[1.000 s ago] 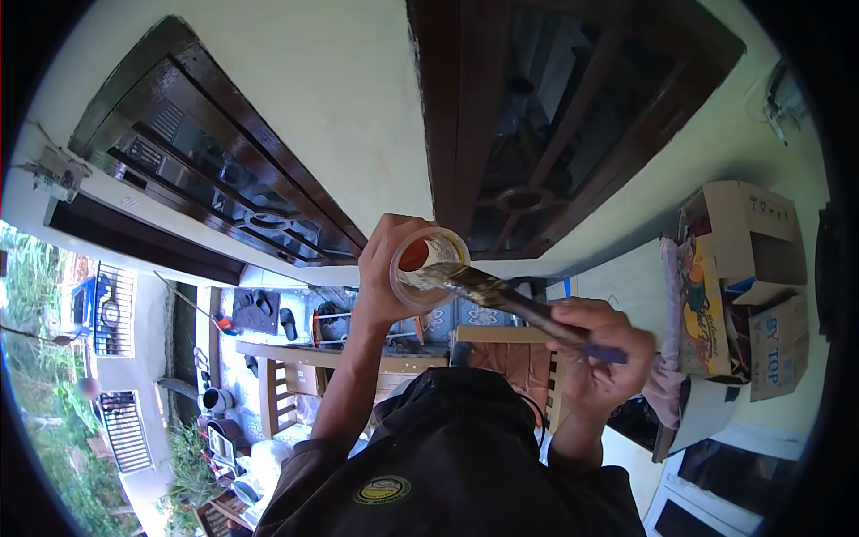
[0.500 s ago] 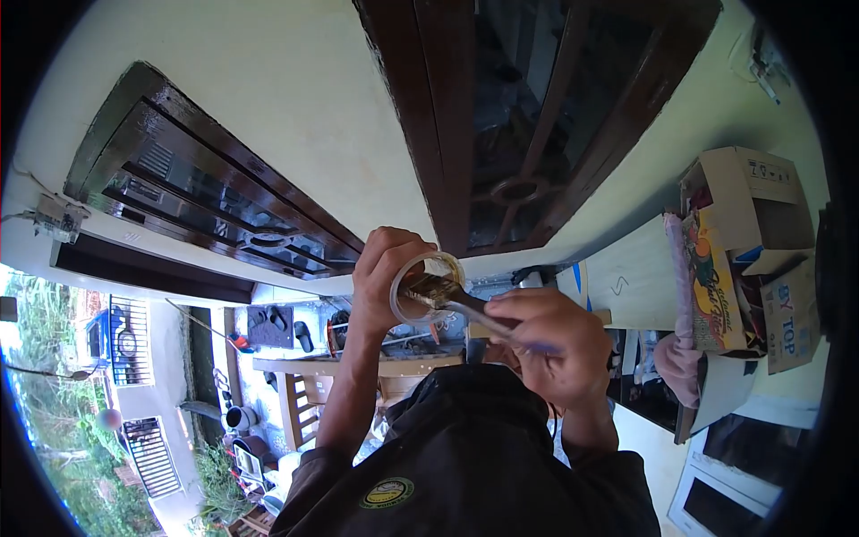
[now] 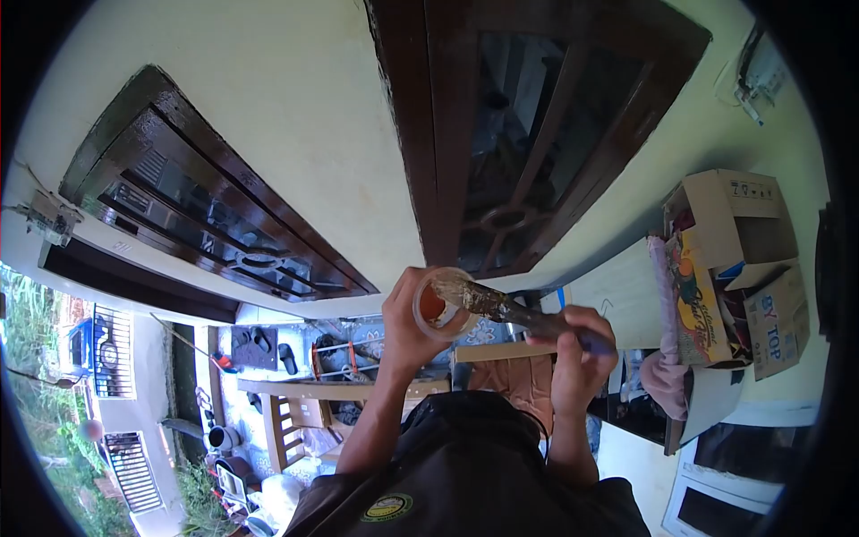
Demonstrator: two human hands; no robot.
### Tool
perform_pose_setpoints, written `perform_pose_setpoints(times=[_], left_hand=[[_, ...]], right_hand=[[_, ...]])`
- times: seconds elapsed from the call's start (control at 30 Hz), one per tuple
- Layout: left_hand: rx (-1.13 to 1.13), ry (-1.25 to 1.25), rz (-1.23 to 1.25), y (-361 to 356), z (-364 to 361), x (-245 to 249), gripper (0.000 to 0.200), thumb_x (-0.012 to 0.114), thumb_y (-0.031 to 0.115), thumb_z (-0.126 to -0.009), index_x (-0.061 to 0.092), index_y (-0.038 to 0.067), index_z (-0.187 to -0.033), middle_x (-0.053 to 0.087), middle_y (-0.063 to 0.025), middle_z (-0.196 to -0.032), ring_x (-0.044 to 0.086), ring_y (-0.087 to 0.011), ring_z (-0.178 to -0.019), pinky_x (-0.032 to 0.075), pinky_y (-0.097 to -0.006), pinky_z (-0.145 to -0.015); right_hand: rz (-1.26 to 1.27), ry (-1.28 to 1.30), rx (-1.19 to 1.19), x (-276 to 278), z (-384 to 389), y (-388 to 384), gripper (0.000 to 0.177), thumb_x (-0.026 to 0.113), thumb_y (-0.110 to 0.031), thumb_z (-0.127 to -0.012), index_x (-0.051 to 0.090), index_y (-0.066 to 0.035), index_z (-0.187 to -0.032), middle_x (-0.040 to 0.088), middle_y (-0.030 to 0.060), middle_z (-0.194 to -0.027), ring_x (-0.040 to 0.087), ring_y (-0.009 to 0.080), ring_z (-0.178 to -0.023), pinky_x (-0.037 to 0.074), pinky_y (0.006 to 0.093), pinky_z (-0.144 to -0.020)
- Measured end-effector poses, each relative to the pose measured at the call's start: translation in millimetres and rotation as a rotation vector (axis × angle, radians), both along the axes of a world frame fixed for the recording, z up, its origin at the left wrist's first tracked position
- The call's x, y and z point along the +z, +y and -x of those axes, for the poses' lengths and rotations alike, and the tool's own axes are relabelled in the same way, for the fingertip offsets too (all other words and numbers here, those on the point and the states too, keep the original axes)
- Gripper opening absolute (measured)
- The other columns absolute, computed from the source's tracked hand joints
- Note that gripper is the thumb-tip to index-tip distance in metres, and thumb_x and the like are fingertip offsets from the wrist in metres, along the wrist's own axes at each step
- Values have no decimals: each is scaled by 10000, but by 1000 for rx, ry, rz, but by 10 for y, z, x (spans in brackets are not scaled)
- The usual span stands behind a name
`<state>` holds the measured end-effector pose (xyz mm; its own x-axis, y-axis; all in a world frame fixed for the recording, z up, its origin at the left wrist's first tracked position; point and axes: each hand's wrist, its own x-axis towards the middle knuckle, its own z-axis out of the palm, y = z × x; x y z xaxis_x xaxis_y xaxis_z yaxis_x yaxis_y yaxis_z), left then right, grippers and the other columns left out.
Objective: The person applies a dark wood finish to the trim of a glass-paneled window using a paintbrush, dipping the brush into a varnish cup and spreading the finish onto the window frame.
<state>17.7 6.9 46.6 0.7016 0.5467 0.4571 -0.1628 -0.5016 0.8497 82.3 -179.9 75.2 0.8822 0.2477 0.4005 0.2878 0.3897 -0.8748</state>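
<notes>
My left hand is wrapped round a clear plastic cup, its mouth turned toward the camera. Some brownish-orange stuff shows inside the cup. My right hand grips the dark handle of a brush. The brush points left, and its bristle end, coated in pale and brown smears, lies over the cup's mouth. Whether the bristles touch the rim I cannot tell.
Ahead are a brown glazed door and a barred window in a pale wall. Cardboard boxes stand at the right. Below are a wooden bench and sandals. A railing is at the left.
The brush has come out of the cup and its bristles now show over the mouth. Both hands sit slightly lower and the cup a little further right. The view has shifted slightly.
</notes>
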Motion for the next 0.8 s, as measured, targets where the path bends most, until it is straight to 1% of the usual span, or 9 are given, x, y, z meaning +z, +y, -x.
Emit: perform_pose_setpoints(times=[0.03, 0.1, 0.23, 0.27, 0.33, 0.43, 0.63, 0.7, 0.8], left_hand=[[-3, -14, -1, 0, 4, -14, 455, 782, 58, -578, 618, 14, -1000, 633, -98, -936, 638, -211, -844, 495, -298, -771], [9, 13, -67, -14, 52, -36, 449, 782, 52, -591, 612, 14, -1005, 632, -96, -927, 636, -203, -840, 491, -294, -774], [8, 35, 33, -39, 134, -111, 450, 783, 45, -597, 608, 13, -1010, 625, -82, -923, 624, -176, -834, 483, -283, -772], [6, 36, 36, -39, 151, -103, 450, 783, 45, -597, 608, 13, -1010, 625, -82, -923, 624, -176, -834, 483, -283, -772], [24, 47, -50, -33, 181, -78, 456, 785, 58, -592, 599, 5, -1004, 615, -75, -914, 616, -169, -830, 482, -279, -771], [3, 32, 21, -17, 221, -127, 460, 782, 68, -588, 590, -1, -1000, 608, -71, -908, 611, -159, -833, 482, -277, -769], [0, 32, 52, -1, 278, -99, 465, 779, 73, -582, 587, -2, -999, 605, -72, -916, 605, -152, -833, 481, -276, -773], [1, 9, 46, 15, 302, -123, 468, 782, 78, -582, 587, -1, -1000, 606, -71, -919, 604, -152, -832, 481, -275, -774], [-1, -12, 58, -1, 386, -187, 472, 786, 89, -581, 589, -1, -1001, 609, -72, -920, 604, -152, -829, 480, -273, -773]], right_hand=[[-1, -14, -3, 1, -29, -16, 249, 653, -52, -862, 565, 15, -1085, 608, 140, -908, 660, 200, -720, 552, 271, -635], [263, -430, 35, -19, -72, -85, 241, 679, -66, -834, 574, 12, -1036, 602, 153, -905, 637, 203, -727, 515, 266, -622], [33, -288, -98, -90, 97, 31, 231, 719, -124, -797, 610, 14, -947, 611, 155, -883, 613, 207, -712, 491, 286, -623], [36, -287, -99, -52, 93, 21, 231, 719, -124, -797, 610, 14, -947, 611, 155, -883, 613, 207, -712, 491, 286, -623], [320, -500, -42, 47, 69, 12, 234, 710, -155, -812, 615, 14, -943, 611, 150, -882, 612, 202, -704, 489, 282, -613], [191, -542, -99, -93, 127, 19, 239, 702, -178, -819, 625, 13, -940, 611, 143, -886, 617, 209, -704, 488, 278, -612], [208, -413, -39, -114, 277, 49, 218, 678, -184, -831, 617, -3, -934, 602, 161, -905, 623, 210, -710, 495, 282, -608], [6, -267, -64, -125, 374, 82, 196, 668, -165, -829, 611, -6, -928, 599, 158, -898, 627, 222, -692, 502, 285, -609], [175, -439, -130, -119, 369, 104, 199, 646, -173, -847, 600, 1, -931, 622, 172, -890, 635, 234, -663, 521, 291, -610]])
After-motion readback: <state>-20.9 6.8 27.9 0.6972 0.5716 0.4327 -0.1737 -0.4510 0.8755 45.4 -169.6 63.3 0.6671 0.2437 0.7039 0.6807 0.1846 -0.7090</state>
